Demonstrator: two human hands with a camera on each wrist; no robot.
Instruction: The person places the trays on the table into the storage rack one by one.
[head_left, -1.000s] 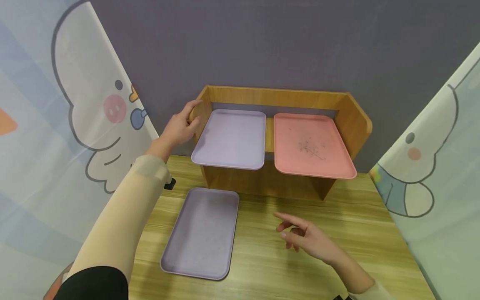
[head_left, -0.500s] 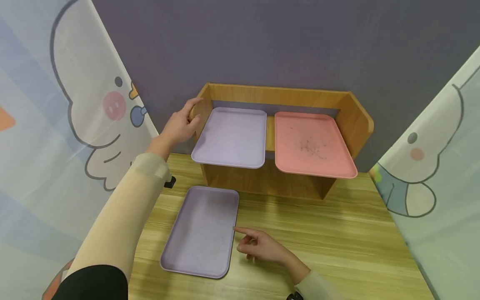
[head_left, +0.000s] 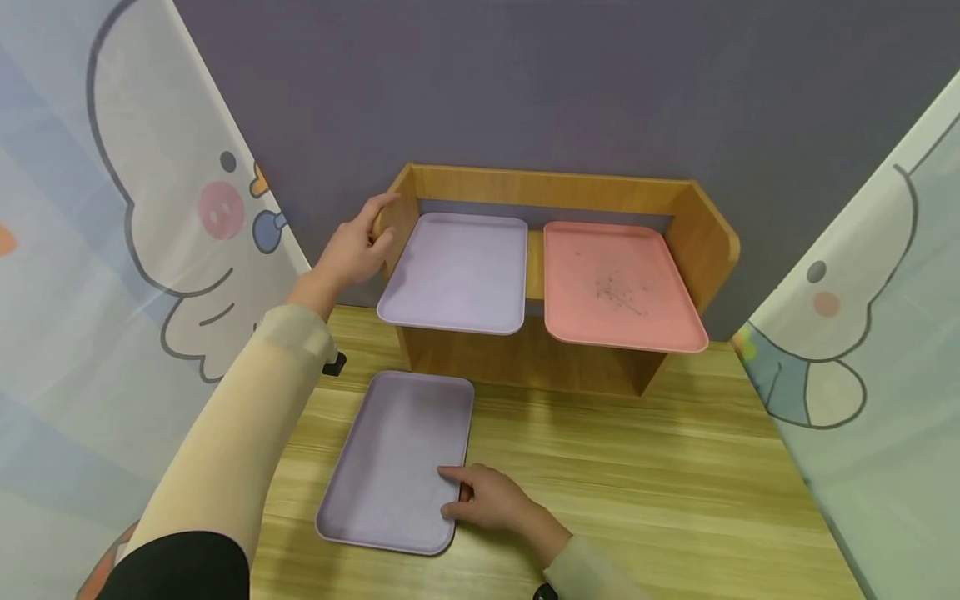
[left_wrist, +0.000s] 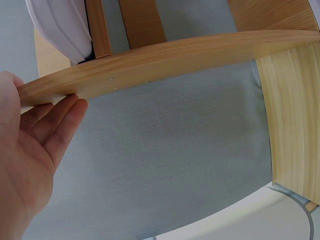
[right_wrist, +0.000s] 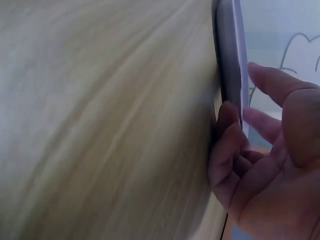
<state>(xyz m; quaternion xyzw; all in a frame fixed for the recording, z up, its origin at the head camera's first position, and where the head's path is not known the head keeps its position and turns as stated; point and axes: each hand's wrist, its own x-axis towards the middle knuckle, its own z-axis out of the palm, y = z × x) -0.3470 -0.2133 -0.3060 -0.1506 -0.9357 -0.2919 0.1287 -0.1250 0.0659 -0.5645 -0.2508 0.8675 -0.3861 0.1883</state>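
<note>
A grey-purple tray [head_left: 397,458] lies on the table, left of the middle. My right hand [head_left: 489,498] is at its right edge, with index finger and thumb over the top face. In the right wrist view, other fingers of the right hand [right_wrist: 270,165] curl at the rim of the tray [right_wrist: 231,55], on the table side. My left hand [head_left: 355,250] grips the left side panel of a wooden shelf [head_left: 551,185]. In the left wrist view its fingers [left_wrist: 60,122] lie against the outer face of the panel [left_wrist: 150,62].
On the shelf rest a pale lilac tray [head_left: 457,271] at left and a pink tray [head_left: 618,287] with dark specks at right; both jut past its front. A grey wall [head_left: 480,83] stands behind. Cartoon-printed curtains [head_left: 165,208] flank the wooden table [head_left: 637,475].
My right hand has moved left and slightly down, from over the bare table to the right edge of the grey-purple tray. My left hand keeps its place on the shelf panel.
</note>
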